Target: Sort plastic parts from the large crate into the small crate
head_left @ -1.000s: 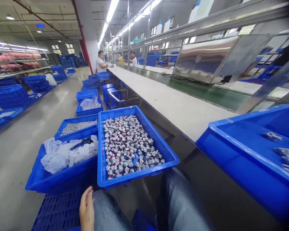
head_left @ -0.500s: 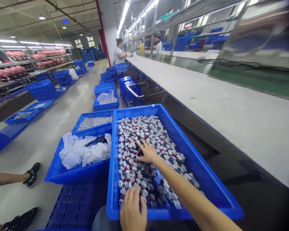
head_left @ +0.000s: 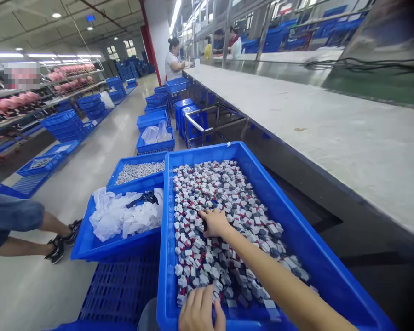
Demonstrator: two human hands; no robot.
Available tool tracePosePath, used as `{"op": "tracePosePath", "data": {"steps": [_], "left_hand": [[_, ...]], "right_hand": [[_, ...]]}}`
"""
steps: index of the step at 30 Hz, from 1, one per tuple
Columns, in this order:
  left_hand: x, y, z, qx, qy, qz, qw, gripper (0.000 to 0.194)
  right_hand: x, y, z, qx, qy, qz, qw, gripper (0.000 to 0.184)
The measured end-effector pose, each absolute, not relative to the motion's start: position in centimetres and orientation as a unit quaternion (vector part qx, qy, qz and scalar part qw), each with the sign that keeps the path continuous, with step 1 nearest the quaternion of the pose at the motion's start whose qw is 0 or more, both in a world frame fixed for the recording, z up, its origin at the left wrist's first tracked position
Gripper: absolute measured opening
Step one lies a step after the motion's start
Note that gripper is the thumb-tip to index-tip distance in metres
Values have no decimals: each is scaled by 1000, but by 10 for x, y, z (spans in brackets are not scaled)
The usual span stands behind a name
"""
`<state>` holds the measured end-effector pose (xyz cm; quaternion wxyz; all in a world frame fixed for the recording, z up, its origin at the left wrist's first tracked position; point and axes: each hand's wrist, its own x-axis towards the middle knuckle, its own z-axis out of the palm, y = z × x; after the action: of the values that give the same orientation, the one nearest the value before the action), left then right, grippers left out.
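A large blue crate (head_left: 163,257) in front of me holds a great heap of small white, dark blue and red blocky pieces (head_left: 207,184). My right hand (head_left: 215,223) reaches into the middle of the heap, its fingers bent and apart, with the fingertips partly hidden among the pieces. I see nothing clearly grasped in it. Over the near rim lies my left hand (head_left: 202,308), its fingers stretched onto the closest pieces and its thumb apart. Its lower part is cut off by the frame edge.
Left of the crate stands a blue bin (head_left: 81,250) with white plastic bags (head_left: 106,216). Behind it, another bin (head_left: 112,177) holds small pale pieces. A long white worktable (head_left: 262,105) runs along the right. A person's legs (head_left: 31,230) are at the left; several people sit farther back.
My right hand's fingers have gone from spread flat to bent into the pieces. The person's legs at the left have moved farther into view, and my view has shifted slightly.
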<state>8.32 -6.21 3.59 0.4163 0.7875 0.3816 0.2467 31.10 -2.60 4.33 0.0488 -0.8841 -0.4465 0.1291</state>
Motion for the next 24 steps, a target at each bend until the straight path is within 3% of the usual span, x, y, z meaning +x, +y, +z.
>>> {"op": "tracePosePath", "data": {"steps": [4, 8, 13, 18, 24], "left_hand": [[82, -59, 49, 805, 362, 224, 413, 21], [74, -51, 64, 820, 333, 163, 435, 23], [74, -43, 87, 684, 360, 180, 609, 32], [101, -51, 127, 315, 330, 156, 876, 48], [103, -77, 166, 138, 107, 164, 971, 46]], "right_hand": [[298, -31, 50, -894, -426, 102, 91, 61], [288, -51, 54, -888, -412, 82, 186, 47], [275, -81, 74, -863, -367, 83, 337, 23], [218, -106, 139, -795, -404, 67, 447, 24], [147, -132, 188, -733, -524, -58, 430, 39]]}}
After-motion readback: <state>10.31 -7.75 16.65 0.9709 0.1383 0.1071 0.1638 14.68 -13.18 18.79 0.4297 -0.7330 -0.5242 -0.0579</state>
